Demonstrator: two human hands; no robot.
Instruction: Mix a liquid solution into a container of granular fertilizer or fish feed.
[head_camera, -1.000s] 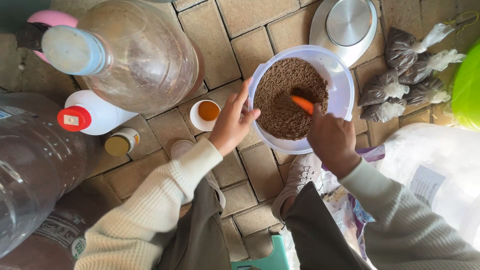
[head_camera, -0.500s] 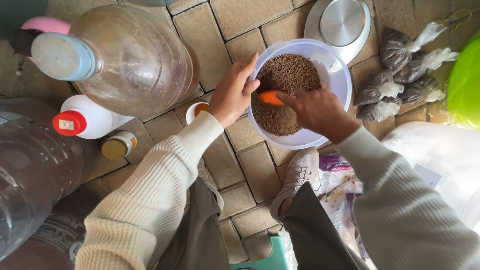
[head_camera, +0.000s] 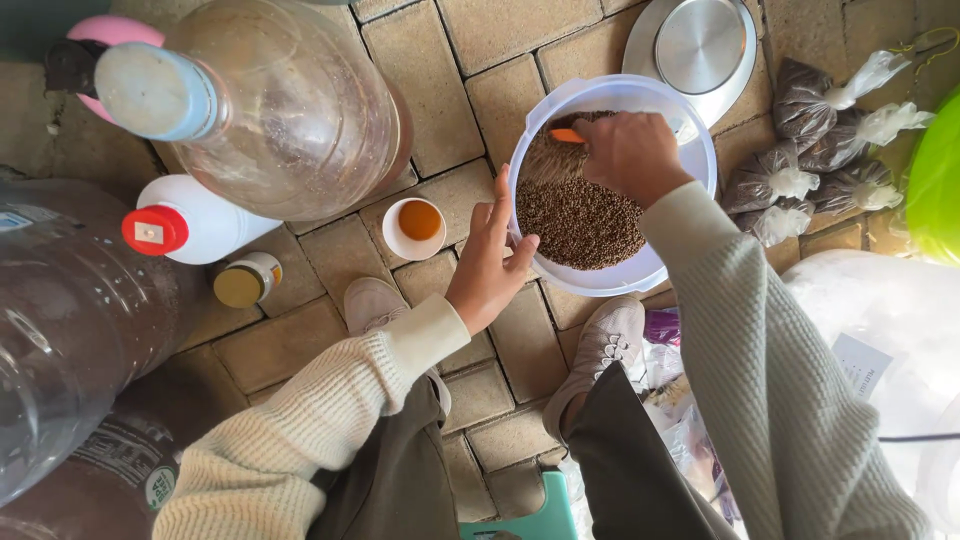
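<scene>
A white plastic bowl (head_camera: 690, 140) stands on the paved floor, holding a heap of small brown grains (head_camera: 580, 220). My left hand (head_camera: 490, 265) rests on the bowl's near-left rim, thumb over the edge. My right hand (head_camera: 630, 155) is inside the bowl at the far side, closed on an orange scoop (head_camera: 566, 135) whose tip pokes out to the left. The grains are pushed toward the near side, and the far-left wall of the bowl is smeared.
A small white cup of orange liquid (head_camera: 417, 226) sits left of the bowl. Large clear water bottles (head_camera: 280, 110) and a white bottle with a red cap (head_camera: 180, 225) stand left. Tied bags of grain (head_camera: 810, 150) and a metal lid (head_camera: 700, 45) lie at the back right.
My right hand has swept the orange scoop from the bowl's middle to its far side, pushing the grains toward me. My left hand slid lower along the bowl's left rim.
</scene>
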